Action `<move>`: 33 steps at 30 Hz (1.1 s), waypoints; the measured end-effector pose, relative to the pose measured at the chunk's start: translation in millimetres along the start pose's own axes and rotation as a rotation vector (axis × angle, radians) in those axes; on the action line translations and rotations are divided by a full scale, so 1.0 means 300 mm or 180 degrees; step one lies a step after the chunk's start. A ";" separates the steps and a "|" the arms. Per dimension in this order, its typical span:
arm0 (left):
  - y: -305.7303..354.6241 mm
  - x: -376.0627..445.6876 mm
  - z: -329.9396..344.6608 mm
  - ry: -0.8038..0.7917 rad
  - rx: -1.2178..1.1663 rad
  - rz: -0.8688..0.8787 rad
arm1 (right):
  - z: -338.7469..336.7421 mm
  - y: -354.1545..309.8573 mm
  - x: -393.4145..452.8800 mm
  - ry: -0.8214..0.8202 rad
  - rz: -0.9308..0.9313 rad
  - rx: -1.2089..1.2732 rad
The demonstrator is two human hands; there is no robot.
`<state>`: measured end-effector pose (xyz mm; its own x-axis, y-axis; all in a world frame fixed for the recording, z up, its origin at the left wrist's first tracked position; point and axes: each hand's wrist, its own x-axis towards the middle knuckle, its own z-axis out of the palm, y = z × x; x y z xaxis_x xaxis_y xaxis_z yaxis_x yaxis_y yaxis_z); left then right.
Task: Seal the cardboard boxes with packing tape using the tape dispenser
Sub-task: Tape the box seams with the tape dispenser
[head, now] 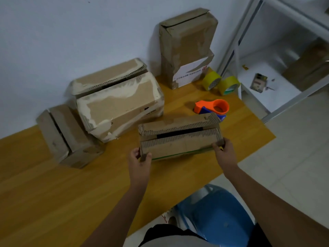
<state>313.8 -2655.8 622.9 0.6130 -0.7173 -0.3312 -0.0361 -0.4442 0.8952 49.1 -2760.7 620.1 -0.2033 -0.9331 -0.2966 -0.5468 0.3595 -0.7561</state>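
Note:
A small flat cardboard box (179, 141) with a dark gap between its two top flaps sits near the table's front edge. My left hand (139, 162) grips its left end and my right hand (224, 152) grips its right end. Just behind it lies the orange and blue tape dispenser (212, 106). Two yellow tape rolls (220, 82) stand further back. A large worn box (119, 104) with a gaping top flap sits to the left, a smaller box (69, 138) beside it, and a tall box (187, 47) stands against the wall.
The wooden table (53, 193) runs along a white wall. A blue plastic stool (217, 216) stands below the table's front edge. A white metal shelf (277, 72) with small items and a cardboard box is to the right.

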 end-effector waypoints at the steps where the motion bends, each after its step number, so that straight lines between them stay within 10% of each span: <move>1: 0.001 -0.006 0.009 0.0005 -0.0028 -0.0055 | -0.005 -0.002 0.004 -0.0048 0.0017 -0.0009; 7: 0.022 -0.029 0.050 0.0087 0.0492 0.0010 | -0.034 0.010 0.036 -0.0138 -0.0164 -0.0064; 11: 0.076 -0.035 0.109 0.0435 0.2191 0.1478 | -0.073 0.024 0.108 -0.0311 -0.0366 0.0083; 16: 0.110 0.012 0.247 -0.0772 0.3634 0.2016 | -0.115 0.019 0.295 -0.0595 -0.0797 0.0103; 24: 0.110 -0.012 0.291 -0.0769 0.3869 0.1750 | -0.209 -0.045 0.548 -0.1027 -0.2200 -0.0679; 33: 0.126 0.006 0.300 -0.0852 0.3508 0.1738 | -0.121 -0.076 0.613 -0.1384 -0.2021 -0.2092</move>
<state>242.5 -2722.1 629.2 0.1363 -0.9773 -0.1624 -0.9516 -0.1748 0.2530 -5.3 -2940.8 604.0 0.5226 -0.8189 -0.2372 -0.8165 -0.4006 -0.4158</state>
